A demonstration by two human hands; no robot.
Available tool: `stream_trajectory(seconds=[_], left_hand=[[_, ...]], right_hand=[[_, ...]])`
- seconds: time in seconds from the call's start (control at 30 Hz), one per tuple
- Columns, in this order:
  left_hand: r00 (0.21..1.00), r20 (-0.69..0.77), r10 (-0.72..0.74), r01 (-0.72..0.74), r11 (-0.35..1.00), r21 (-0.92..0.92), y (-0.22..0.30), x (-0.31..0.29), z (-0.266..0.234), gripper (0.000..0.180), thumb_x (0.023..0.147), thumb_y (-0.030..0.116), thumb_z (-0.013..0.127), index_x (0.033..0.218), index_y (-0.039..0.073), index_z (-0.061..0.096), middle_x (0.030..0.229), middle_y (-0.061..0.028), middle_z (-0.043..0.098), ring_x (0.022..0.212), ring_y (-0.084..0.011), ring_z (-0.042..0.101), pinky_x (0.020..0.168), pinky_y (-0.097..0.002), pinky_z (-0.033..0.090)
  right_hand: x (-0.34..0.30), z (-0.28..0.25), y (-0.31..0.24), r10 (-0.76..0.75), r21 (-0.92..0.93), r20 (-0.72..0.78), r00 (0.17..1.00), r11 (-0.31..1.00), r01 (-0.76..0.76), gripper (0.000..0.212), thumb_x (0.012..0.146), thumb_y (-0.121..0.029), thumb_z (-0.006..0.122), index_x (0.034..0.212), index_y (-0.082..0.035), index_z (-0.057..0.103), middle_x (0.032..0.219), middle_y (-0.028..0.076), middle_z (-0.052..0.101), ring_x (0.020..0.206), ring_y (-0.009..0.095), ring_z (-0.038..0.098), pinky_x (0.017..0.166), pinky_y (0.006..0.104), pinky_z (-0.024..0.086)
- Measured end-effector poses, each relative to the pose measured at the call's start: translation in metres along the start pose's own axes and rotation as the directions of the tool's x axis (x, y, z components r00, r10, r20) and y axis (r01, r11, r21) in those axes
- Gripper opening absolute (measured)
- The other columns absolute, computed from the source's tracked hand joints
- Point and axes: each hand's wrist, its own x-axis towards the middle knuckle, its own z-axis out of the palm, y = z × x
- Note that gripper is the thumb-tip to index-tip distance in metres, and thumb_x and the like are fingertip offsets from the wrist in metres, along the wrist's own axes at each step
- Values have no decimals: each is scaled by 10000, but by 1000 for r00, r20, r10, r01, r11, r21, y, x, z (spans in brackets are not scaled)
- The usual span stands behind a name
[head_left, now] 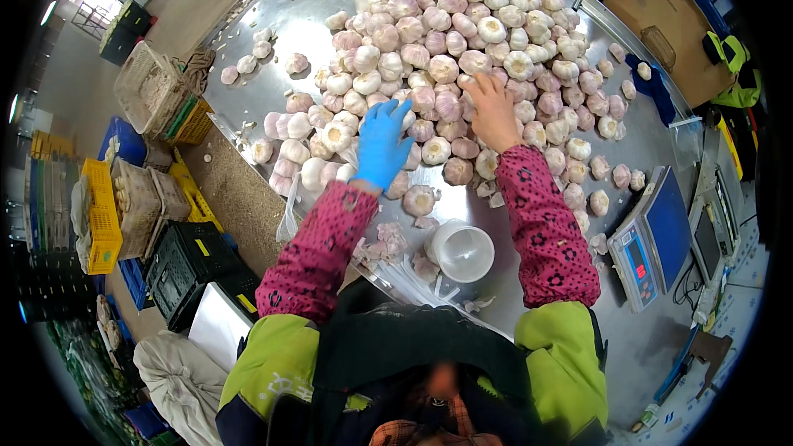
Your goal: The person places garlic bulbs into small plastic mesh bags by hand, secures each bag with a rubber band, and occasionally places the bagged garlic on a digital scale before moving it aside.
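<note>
A large heap of pale pink and white garlic bulbs [446,41] covers much of a metal table [285,25]. My left hand [382,147], in a blue glove, rests over the near side of the heap with its fingers spread and nothing gripped. To its right my bare right hand [493,113] lies on the bulbs, fingers stretched forward and touching them; none is seen lifted in it. Both forearms wear pink patterned sleeves. In front of me, between the forearms, a white plastic tub [462,252] stands beside loose garlic skins [388,239] and white strips [413,281].
A blue-topped scale [648,239] sits at the table's right. A cardboard box [667,29] and a dark blue glove [652,87] are at the far right. On the left are yellow crates [101,215], a black crate [194,260] and a white basket [147,87].
</note>
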Motion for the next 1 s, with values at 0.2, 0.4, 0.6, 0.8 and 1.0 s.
stream_trajectory(seconds=[0.2,0.4,0.6,0.8,1.0], left_hand=[[979,129,-158,201,842,-501,-32,1,13,519,896,199,674,1387,128,524,1285,-111,572,1155,-282,551,993,-390,452],[810,561,-169,545,-133,-828,35,-36,-49,516,1039,380,441,1451,70,437,1388,-50,493,1212,-154,519,971,-295,474],[842,531,-101,538,72,-840,93,-86,-76,762,778,-12,743,1463,66,420,1444,-84,447,1250,-188,500,1046,-327,427],[972,186,146,-2,791,-611,137,-125,-67,769,713,153,837,1400,76,499,1470,-141,440,1365,-290,418,1137,-408,313],[960,281,23,229,514,-827,143,-148,-51,1084,730,356,843,1535,4,210,1579,-190,254,1463,-330,247,1178,-450,238]], right_hand=[[-43,-9,1,145,389,-39,989,914,-119,480,780,-8,655,1249,-81,589,1247,109,565,1140,311,550,983,406,427],[-150,-70,-20,568,892,420,708,-114,-438,516,937,-78,593,1423,-19,432,1149,107,624,1006,189,636,886,307,517],[-238,-89,-54,610,899,433,664,-239,-367,663,847,76,609,1457,-25,369,1114,146,621,966,235,665,887,331,552],[-240,-118,-103,686,946,306,660,-142,-291,661,871,33,658,1461,-25,366,1169,142,603,1016,222,651,909,331,535],[-217,-125,-146,344,708,-158,926,693,-136,668,802,-153,790,1384,-33,485,1334,144,535,1237,296,512,1022,401,430]])
